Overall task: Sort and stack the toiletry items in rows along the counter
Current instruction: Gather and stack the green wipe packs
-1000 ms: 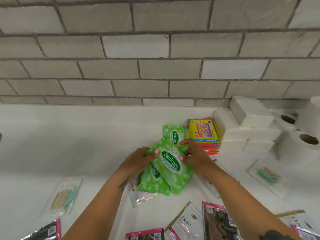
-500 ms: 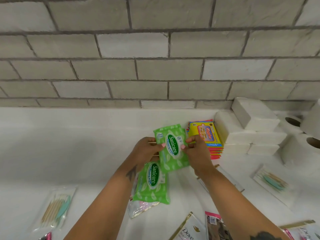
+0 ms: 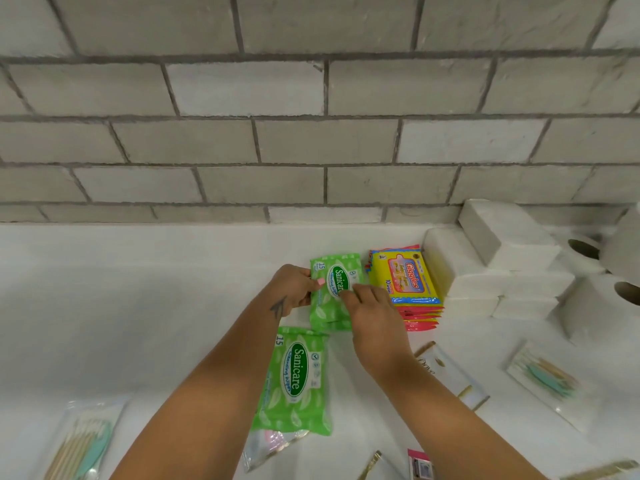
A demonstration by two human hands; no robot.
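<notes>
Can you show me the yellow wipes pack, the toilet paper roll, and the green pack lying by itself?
yellow wipes pack (image 3: pixel 403 277), head view, front label.
toilet paper roll (image 3: pixel 588 306), head view, white side.
green pack (image 3: pixel 294 379), head view, oval logo.

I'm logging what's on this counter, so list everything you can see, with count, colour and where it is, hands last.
Sanicare wipes packs: at least two, green; one under both hands near the wall, one nearer, in the middle.
Giggles wipes stack: several packs, yellow top, pink edges; right of the far Sanicare pack.
Folded tissue packs: several, white; stacked right of the Giggles stack.
Toilet rolls: at least three, white; far right.
Cotton-swab packets: two, clear, teal and tan contents; lower left and right.
Dove sachet: one, white and gold; beside the right forearm.
Counter: white.
Wall: grey brick.
Left hand: holds the far pack's left edge.
Right hand: fingers on that pack's top.
</notes>
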